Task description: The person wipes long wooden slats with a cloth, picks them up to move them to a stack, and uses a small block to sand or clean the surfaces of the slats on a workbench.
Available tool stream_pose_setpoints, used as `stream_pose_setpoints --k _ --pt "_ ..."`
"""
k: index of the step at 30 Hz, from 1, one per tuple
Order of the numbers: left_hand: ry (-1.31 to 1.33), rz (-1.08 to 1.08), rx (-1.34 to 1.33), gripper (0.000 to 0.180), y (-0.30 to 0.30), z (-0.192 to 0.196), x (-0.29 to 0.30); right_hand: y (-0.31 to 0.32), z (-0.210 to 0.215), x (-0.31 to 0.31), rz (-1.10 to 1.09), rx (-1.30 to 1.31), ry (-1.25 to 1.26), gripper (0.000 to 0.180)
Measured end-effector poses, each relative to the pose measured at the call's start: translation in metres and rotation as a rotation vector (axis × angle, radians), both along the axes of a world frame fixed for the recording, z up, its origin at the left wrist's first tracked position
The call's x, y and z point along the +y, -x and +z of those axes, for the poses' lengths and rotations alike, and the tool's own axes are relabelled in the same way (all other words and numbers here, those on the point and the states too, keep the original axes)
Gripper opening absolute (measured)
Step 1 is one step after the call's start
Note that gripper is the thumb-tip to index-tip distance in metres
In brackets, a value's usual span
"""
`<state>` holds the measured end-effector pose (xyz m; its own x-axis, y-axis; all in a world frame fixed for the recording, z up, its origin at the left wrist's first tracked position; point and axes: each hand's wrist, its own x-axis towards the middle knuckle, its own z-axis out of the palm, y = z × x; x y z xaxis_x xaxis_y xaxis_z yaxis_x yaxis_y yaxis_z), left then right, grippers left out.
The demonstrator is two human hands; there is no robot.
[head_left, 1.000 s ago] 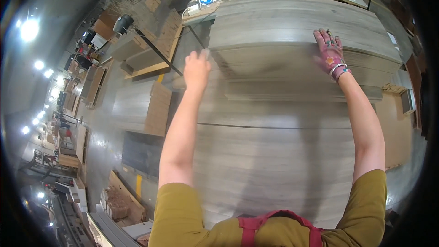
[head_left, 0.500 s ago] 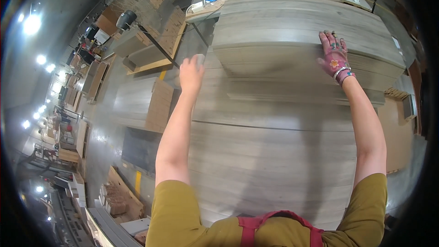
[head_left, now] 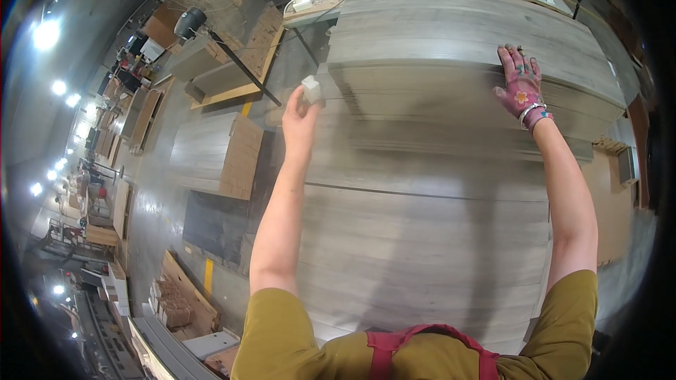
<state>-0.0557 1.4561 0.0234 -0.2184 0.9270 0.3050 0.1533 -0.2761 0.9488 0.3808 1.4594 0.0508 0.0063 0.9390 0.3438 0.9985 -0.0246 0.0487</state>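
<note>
Head view: one left hand (head_left: 299,118), bare, left of the frame's centre, fingers and thumb curled around a small white squarish block (head_left: 311,90), its material not certain; the block projects past the fingertips, a grip that probably leaves its outer face free for contact. One right hand (head_left: 520,86), upper right of the frame, in a pink glove with a flower pattern and darkened fingertips, holding nothing, laid out flat with the fingers a little apart over the front edge of a tall stack of grey wood-grain panels (head_left: 451,28); it appears to rest there, perhaps to steady the top panel or the body, the glove presumably guarding against edges and dirt. Stack: upper centre to upper right, panels lying flat with edges roughly flush, likely for orderly access. One broad grey wood-grain surface (head_left: 415,246), centre to lower centre, directly before the torso, crossed by a dark seam. One cluttered worktable (head_left: 310,15), top of the frame, beyond the stack. One black-and-wire pedestal fan (head_left: 190,22), upper left, presumably placed for air. One stack of brown-edged panels (head_left: 238,162), left of the left forearm, standing low on the floor.
</note>
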Motion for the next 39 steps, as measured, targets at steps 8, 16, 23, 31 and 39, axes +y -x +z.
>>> stream_pose_setpoints --k 8,16,23,31,39 --pt "0.203 -0.156 -0.392 0.046 -0.019 0.017 -0.033 0.0 0.002 -0.002 -0.029 -0.005 0.016 0.085" --pt "0.076 -0.122 -0.137 0.03 -0.022 -0.005 -0.005 0.004 0.004 -0.002 -0.024 -0.007 0.004 0.082" --pt "-0.225 0.154 0.587 0.048 -0.054 0.008 0.023 0.002 0.003 -0.001 -0.023 0.017 0.029 0.085" --pt "-0.222 0.172 0.91 0.036 -0.079 0.012 0.041 0.0 -0.003 -0.001 -0.017 0.002 -0.024 0.084" --pt "0.014 0.368 0.817 0.035 -0.023 0.029 0.038 0.001 -0.001 -0.002 -0.016 0.026 -0.03 0.084"
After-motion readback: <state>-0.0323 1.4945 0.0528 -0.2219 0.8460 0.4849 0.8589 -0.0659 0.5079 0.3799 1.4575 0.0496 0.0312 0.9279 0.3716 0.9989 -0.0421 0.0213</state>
